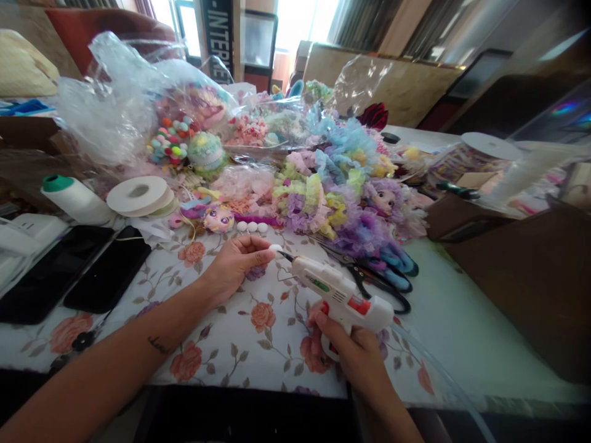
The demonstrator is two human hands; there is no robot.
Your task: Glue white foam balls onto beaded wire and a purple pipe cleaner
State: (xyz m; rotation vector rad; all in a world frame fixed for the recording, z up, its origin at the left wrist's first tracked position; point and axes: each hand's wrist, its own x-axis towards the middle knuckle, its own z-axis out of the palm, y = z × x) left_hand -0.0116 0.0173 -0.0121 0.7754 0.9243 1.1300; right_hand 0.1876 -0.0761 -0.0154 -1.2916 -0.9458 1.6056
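Observation:
My right hand is wrapped round the handle of a white hot glue gun, its fingers at the red trigger. The gun's dark nozzle points left and meets, or nearly meets, a small white round piece. My left hand pinches that piece between thumb and fingertips. Just beyond the left hand, several similar white round pieces sit in a row on the floral cloth. A doll-face piece lies to their left. Black-handled scissors lie behind the gun.
Ruffled pastel fabric and plastic bags are heaped at the back. On the left are a ribbon spool, a thread cone and a phone. A cardboard box stands at right. A clear glue stick trails from the gun.

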